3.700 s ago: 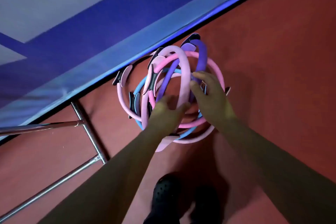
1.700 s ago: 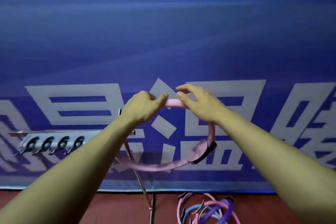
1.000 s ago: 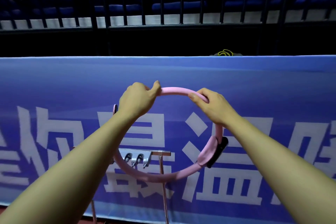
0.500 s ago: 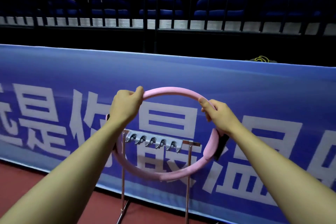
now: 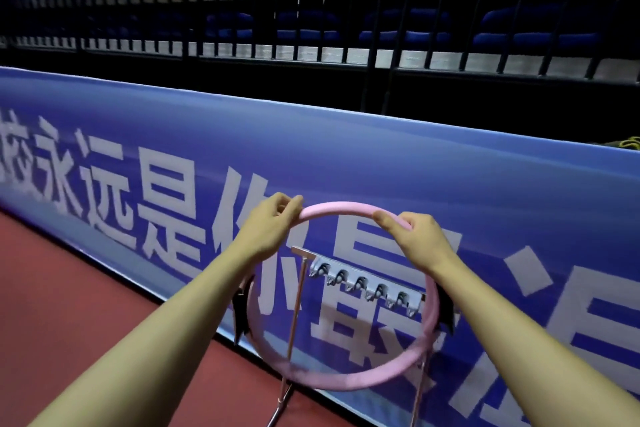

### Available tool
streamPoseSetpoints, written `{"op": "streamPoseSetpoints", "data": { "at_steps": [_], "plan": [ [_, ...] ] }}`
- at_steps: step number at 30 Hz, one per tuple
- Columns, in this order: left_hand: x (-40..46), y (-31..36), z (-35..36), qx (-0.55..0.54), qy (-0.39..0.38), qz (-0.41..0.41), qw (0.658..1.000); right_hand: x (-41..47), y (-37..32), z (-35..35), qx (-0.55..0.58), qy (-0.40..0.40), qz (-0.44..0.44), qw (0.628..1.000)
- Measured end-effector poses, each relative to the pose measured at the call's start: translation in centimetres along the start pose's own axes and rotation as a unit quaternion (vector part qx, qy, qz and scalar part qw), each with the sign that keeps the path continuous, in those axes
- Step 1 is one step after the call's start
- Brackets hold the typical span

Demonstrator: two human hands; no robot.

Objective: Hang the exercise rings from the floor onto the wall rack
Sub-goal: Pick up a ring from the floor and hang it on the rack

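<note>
- The stands [image 5: 346,10] run across the whole top, dark, with rows of blue seats behind black upright bars.
- Below them a long blue banner [image 5: 450,184] with large white characters stretches from the left edge to the right edge, slanting down to the right.
- The red floor [image 5: 69,305] fills the lower left corner, up to the banner's bottom edge.
- A metal rack [image 5: 363,279] stands in front of the banner on thin legs that reach the floor; its top bar carries a row of small hooks, which look bare.
- The pink ring [image 5: 346,383] is held upright in the air in front of the rack, so the hook bar shows through its middle. I cannot tell whether it touches the rack. It has a dark pad on its left side and another on its right.
- The left hand [image 5: 268,229] grips the ring's top left arc, fingers curled over the tube and closed round it, thumb tip lying on top.
- The right hand [image 5: 420,241] grips the top right arc the same way, fingers wrapped over the tube and thumb pressed along its near side.
- Both bare forearms come up from the bottom corners.
</note>
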State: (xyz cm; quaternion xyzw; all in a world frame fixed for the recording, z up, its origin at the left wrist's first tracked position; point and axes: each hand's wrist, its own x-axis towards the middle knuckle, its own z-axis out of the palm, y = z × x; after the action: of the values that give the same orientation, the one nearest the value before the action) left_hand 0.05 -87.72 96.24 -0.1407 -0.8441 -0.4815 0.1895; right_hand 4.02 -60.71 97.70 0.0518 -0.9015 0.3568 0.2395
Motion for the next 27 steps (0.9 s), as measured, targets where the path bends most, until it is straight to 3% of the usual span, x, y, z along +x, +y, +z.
{"op": "streamPoseSetpoints", "data": {
  "at_steps": [6,15,27],
  "plan": [
    [5.7,-3.7,-1.0,0.051,-0.054,0.024,0.997,7.1,-0.6,6.2,-0.036,-0.017,-0.02,0.999],
    [16.8,-8.8,-2.3,0.063,-0.085,0.053,0.993,17.6,0.0,12.0,0.002,-0.067,0.008,0.998],
    [26.1,-14.6,1.7,0.07,-0.174,0.108,0.976,23.7,3.6,16.2,-0.014,-0.11,0.005,0.994]
  ]
}}
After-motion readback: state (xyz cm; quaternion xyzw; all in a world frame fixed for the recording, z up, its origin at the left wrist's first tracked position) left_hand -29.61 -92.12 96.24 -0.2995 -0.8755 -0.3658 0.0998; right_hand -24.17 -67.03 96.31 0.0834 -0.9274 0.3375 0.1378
